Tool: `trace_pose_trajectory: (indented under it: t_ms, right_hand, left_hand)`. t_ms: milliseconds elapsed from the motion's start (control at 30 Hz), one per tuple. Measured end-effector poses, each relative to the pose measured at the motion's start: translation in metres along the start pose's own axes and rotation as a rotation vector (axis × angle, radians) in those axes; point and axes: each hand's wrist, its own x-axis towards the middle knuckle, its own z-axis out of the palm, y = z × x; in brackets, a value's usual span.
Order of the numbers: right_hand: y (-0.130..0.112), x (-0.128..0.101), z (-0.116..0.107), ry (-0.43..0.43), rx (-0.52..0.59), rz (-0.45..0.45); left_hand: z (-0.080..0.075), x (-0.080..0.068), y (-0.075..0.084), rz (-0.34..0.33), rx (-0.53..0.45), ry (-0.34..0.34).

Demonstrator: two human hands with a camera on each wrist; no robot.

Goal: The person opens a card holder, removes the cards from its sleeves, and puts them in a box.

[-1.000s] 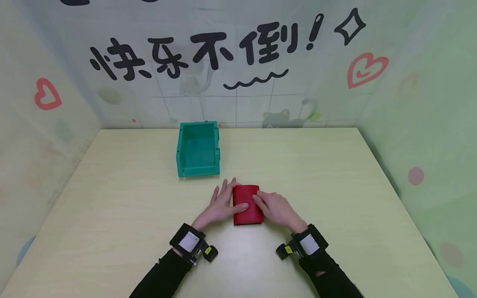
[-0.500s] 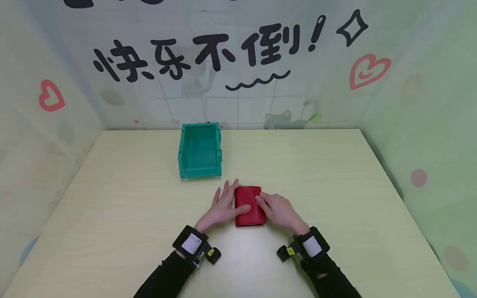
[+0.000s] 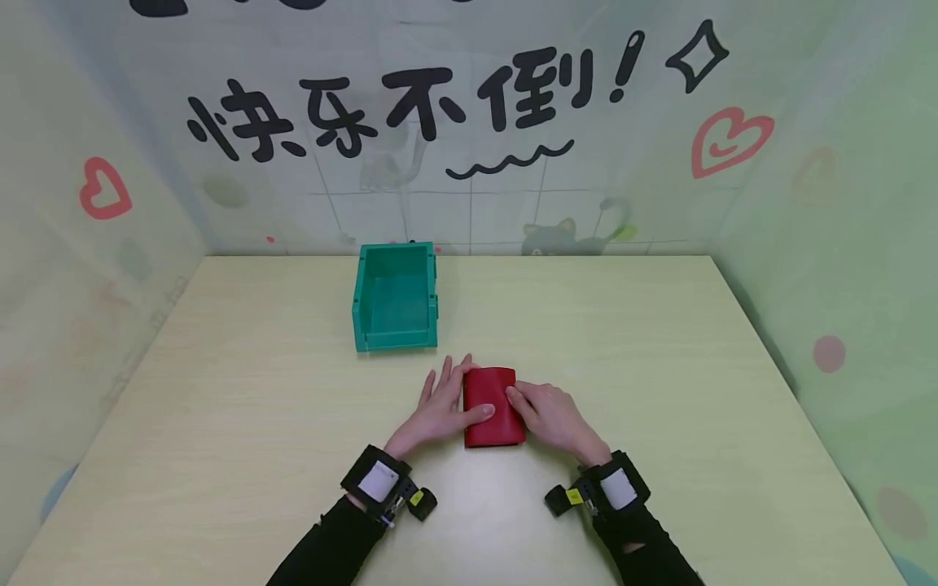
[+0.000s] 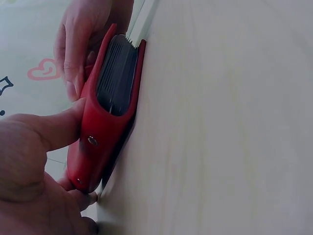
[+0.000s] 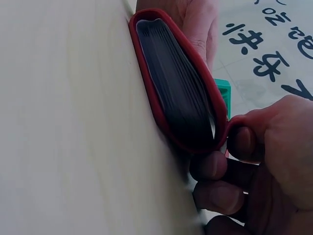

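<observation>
A red card holder (image 3: 488,388) lies on the table between both hands, with dark, stacked inner sleeves (image 5: 173,78) showing at its end in the right wrist view. My left hand (image 3: 436,415) holds its left side. The left thumb presses on the cover, and other fingers are at the spine, where small metal studs (image 4: 92,140) show in the left wrist view. On the opposite side my right hand (image 3: 553,415) pinches a small red tab (image 5: 232,124) at the edge between thumb and forefinger. The rest of the right fingers are curled beside the holder.
Behind the left hand, a teal open-front bin (image 3: 396,340) stands near the back edge of the pale wooden table (image 3: 256,366). Printed cloth walls (image 3: 828,244) enclose the table at the back and sides.
The head view has shifted a little, so everything appears slightly lower and further right. Both hands keep the same hold on the red card holder.
</observation>
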Motion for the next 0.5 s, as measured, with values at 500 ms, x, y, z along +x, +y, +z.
trace_pose_trajectory:
  t_ms: [500]
  right_hand:
    - [-0.0055,-0.0027,0.0082,0.095,-0.095,-0.031]
  left_hand:
    - [-0.0014,0.001,-0.0001,0.005,0.011,-0.012]
